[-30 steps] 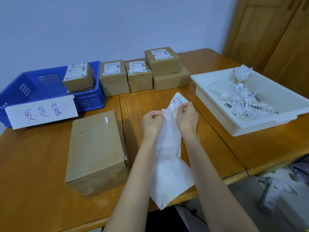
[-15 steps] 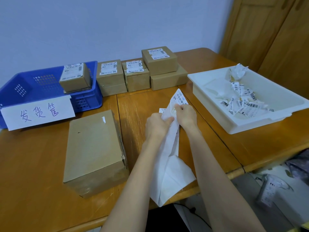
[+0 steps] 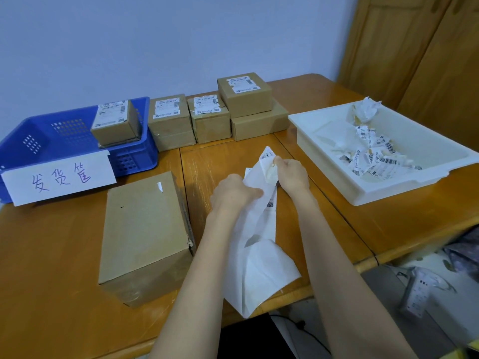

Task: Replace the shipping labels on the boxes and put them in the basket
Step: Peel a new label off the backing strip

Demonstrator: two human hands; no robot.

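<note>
Glossy wooden table | left hand, right hand both pinching crinkled white label sheet | matte cardboard box beside

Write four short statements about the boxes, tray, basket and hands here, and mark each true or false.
1. The blue plastic basket holds one small cardboard box. True.
2. The large cardboard box in front carries a full shipping label. False: only a small white scrap remains on top.
3. Both the left hand and the right hand hold the long white label sheet. True.
4. The white plastic tray holds boxes. False: it holds torn, crumpled labels.
</note>
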